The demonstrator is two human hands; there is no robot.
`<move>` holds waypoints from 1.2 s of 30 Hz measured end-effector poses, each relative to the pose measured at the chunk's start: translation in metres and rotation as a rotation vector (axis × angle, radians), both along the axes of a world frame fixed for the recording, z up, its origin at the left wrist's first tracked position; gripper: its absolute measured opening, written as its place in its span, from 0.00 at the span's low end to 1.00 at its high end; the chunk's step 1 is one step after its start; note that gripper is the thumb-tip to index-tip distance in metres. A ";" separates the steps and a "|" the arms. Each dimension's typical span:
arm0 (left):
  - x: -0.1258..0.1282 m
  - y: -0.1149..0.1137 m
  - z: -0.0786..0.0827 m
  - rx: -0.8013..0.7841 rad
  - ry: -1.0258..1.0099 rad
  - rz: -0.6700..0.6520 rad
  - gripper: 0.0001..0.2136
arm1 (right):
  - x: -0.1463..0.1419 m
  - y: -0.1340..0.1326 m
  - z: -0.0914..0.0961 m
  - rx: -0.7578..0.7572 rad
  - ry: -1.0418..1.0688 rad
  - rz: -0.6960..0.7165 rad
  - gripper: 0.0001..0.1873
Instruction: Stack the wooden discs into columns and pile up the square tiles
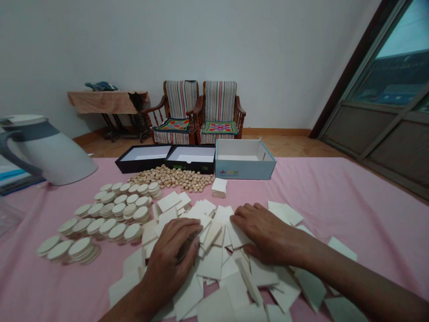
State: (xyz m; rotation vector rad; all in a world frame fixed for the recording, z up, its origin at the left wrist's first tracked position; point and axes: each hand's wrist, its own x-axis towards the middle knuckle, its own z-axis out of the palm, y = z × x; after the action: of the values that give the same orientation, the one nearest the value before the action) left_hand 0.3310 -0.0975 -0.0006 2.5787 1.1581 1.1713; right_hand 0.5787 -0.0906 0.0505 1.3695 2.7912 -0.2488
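Loose white square cards (209,264) lie in an untidy, overlapping heap in front of me. My left hand (177,243) is curled at the heap's left side, fingers and thumb closed about the edges of a few white cards (204,222). Opposite it, my right hand (259,230) has bent fingers on the far edge of a white card (237,235), its thumb at the near side. Just beyond the hands stands a small neat stack of square cards (219,188). How many cards each hand grips is hidden.
White round discs (117,210) stand in stacked rows on the left. Behind them spreads a pile of small wooden beads (170,178). Two black boxes (191,166) and a light blue box (246,171) line the far edge of the pink cloth (335,192). A jug (60,152) stands far left.
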 end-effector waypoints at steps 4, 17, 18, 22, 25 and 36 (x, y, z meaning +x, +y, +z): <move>0.000 0.000 0.000 -0.008 -0.004 -0.005 0.11 | 0.001 0.004 0.001 0.012 -0.009 -0.007 0.17; 0.000 -0.001 0.000 -0.008 -0.005 -0.008 0.11 | -0.017 0.126 -0.018 0.206 0.151 -0.267 0.22; 0.000 -0.001 0.000 -0.008 -0.005 -0.009 0.11 | -0.020 0.130 -0.019 0.200 0.138 -0.277 0.23; 0.000 -0.001 -0.001 -0.012 -0.005 -0.008 0.12 | -0.026 0.136 -0.023 0.169 0.079 -0.291 0.24; 0.001 -0.001 0.000 -0.012 -0.009 -0.004 0.11 | -0.027 0.136 -0.026 0.166 0.066 -0.292 0.26; 0.001 -0.001 0.002 -0.016 -0.009 -0.005 0.11 | -0.035 0.144 -0.036 0.045 0.038 -0.297 0.35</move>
State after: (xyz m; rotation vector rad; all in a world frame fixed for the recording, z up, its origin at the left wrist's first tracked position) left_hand 0.3317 -0.0988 0.0012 2.5607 1.1539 1.1662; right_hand 0.5442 0.0529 0.0142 1.8073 2.6274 -0.2201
